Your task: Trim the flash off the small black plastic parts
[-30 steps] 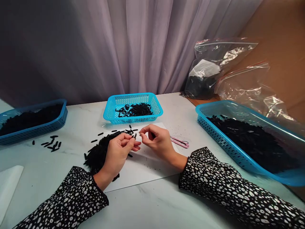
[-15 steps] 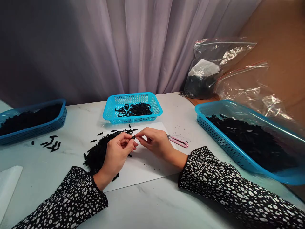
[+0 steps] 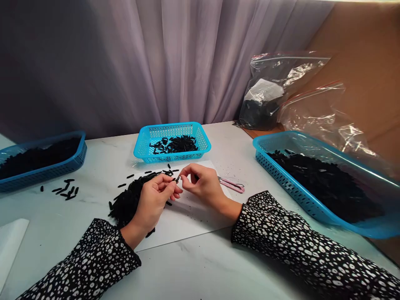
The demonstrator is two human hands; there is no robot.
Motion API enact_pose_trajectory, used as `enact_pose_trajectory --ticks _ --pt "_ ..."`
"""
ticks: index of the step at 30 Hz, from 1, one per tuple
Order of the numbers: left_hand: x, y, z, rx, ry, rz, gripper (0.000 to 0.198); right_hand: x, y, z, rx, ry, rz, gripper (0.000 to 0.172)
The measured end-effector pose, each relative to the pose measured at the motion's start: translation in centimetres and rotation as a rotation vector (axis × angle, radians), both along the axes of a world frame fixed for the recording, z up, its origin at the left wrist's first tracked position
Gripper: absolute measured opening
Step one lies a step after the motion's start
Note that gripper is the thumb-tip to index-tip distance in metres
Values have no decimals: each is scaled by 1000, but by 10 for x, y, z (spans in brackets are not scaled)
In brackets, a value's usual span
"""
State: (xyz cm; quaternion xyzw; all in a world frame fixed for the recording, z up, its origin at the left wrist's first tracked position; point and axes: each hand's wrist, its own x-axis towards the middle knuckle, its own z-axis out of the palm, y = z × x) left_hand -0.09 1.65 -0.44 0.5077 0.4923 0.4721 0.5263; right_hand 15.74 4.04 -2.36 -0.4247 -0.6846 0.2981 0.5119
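My left hand (image 3: pixel 154 201) and my right hand (image 3: pixel 204 183) meet over a white sheet (image 3: pixel 187 216) on the table. Both pinch one small black piece (image 3: pixel 177 179) between their fingertips. A heap of the same black pieces (image 3: pixel 128 202) lies on the sheet just left of my left hand, partly hidden behind it. More loose black pieces (image 3: pixel 150 172) are scattered at the sheet's far edge. A small light-blue basket (image 3: pixel 172 141) behind the sheet holds a thin layer of black pieces.
A pink cutter (image 3: pixel 231 184) lies right of my right hand. A large blue basket (image 3: pixel 315 183) of black pieces stands at the right, another blue basket (image 3: pixel 40 160) at the left. Clear plastic bags (image 3: pixel 281 89) lean at the back right. Stray pieces (image 3: pixel 66 191) lie left.
My right hand has moved left to meet my left hand, and its fingertips have closed on the small black piece that the left hand holds.
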Motion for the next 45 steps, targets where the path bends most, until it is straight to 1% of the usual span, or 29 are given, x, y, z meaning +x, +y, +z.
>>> enact_pose_trajectory --ticks 2,5,6,8,9,12,16,19,21,23,24,28,30,33,36,38,40,42,45 --pt "0 0 1 -23 -47 7 17 1 2 1 -80 88 -2 10" --pt "-1 0 2 -47 -82 16 20 3 4 -1 -163 187 36 21" --pt "-1 0 3 -52 -86 16 20 3 5 -1 -176 222 65 21" --pt "-1 0 2 -53 -84 13 20 3 4 -3 -181 274 122 15" --pt "-1 0 2 -50 -79 12 21 2 4 -3 -178 282 148 13" --pt "-1 1 0 -36 -53 5 20 1 1 -3 -168 217 197 17" --pt "-2 2 -2 -22 2 -15 19 -1 0 -4 -130 142 231 11" --pt "-3 1 -3 -10 19 -29 18 0 2 -5 -134 172 216 7" --pt "-3 0 -4 -5 14 -32 19 1 4 -4 -148 207 158 8" --pt "-2 0 -4 -7 1 -29 19 1 5 -3 -190 261 115 13" --pt "-2 -1 -4 -9 -8 -31 20 0 5 -3 -217 290 123 15" --pt "-1 0 -2 -31 -55 -78 24 -6 2 -4 -321 395 279 28" --pt "1 1 -1 -74 -105 -91 27 -8 2 -6 -380 485 281 33" --pt "2 2 1 -139 -219 -86 34 -6 6 -8 -493 666 238 34" --pt "3 1 2 -164 -291 -99 48 -3 10 -6 -568 763 258 27" --pt "3 1 2 -169 -295 -104 47 -2 11 -4 -608 777 243 19" --pt "3 1 2 -170 -281 -90 40 -1 10 -3 -661 750 239 21" --pt "2 2 3 -174 -263 -73 35 0 7 -1 -714 700 284 26" --pt "1 2 5 -198 -240 -43 34 1 3 0 -747 671 339 25"
